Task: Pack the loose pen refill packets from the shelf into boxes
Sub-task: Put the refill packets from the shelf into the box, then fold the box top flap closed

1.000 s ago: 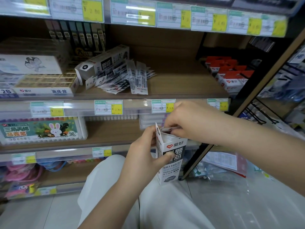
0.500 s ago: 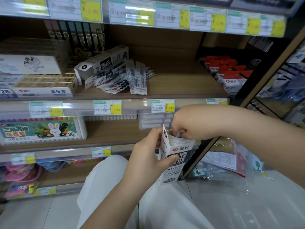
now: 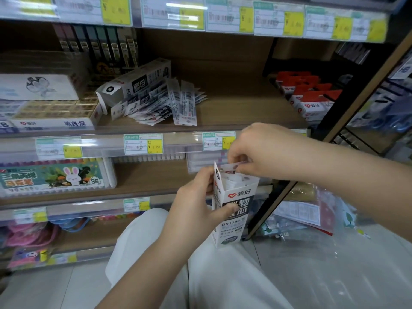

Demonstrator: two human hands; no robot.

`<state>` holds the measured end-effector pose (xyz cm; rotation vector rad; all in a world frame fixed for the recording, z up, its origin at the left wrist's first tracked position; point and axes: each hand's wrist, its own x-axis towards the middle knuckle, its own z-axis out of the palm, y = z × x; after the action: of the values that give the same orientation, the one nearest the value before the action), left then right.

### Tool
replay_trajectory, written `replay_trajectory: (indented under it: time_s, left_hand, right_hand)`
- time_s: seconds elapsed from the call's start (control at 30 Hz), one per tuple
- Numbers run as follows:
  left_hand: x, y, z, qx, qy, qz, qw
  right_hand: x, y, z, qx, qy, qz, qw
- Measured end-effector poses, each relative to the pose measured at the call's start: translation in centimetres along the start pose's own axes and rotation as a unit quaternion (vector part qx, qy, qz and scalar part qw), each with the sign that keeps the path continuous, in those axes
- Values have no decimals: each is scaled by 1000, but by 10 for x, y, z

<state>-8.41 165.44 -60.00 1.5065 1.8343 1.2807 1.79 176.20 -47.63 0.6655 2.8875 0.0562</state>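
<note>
Your left hand (image 3: pixel 196 204) grips a white box (image 3: pixel 234 210) upright over your lap, thumb across its front, top flap open. Your right hand (image 3: pixel 260 150) pinches a packet (image 3: pixel 231 168) at the box's mouth, fingers curled tight on it. More packets sit inside. On the shelf (image 3: pixel 234 108) above, a loose pile (image 3: pixel 165 105) lies beside a second box (image 3: pixel 136 83) on its side

An upright box (image 3: pixel 233 215) sits on the lap, left hand (image 3: pixel 196 206) at its left, right hand (image 3: pixel 256 150) above its open top, loose packets (image 3: pixel 165 103) on the shelf (image 3: pixel 234 108) behind.
</note>
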Motion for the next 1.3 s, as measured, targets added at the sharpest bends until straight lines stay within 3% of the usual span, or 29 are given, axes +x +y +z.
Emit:
replay_trajectory:
  time_s: [0.17,0.43,0.6,0.67,0.73,0.83,0.9,1.03,1.2,1.3]
  left_hand:
    - [-1,1,4,-1,3,7,1000]
    - [2,0,3,9,17,11,1000]
    - [2,1,6,-3,10,15,1000]
    - [2,-2,4,-21,17,14,1000]
    - [1,-5,0,-49,29,6,998]
    - [2,-7,-5,-78,36,2,996]
    - [2,-4,-5,-78,28,7,997]
    - [3,3,-4,-88,22,21,996]
    - [6,15,-7,-187,49,23,981]
    - [9,20,-10,-139,61,34,988]
  right_hand:
    - [9,-4,8,-31,-49,-10,998]
    - [15,-11,14,-77,-11,-92,993]
    - [13,-13,8,-128,-98,-33,986]
    - [11,-5,7,-76,-106,-35,991]
    - [6,9,3,49,-77,-35,995]
    - [-4,23,2,246,-4,-14,969]
    - [-10,26,11,315,34,5,948]
    - [-16,21,31,363,108,40,925]
    - [-20,10,41,424,166,36,889]
    - [-24,3,49,456,189,29,869]
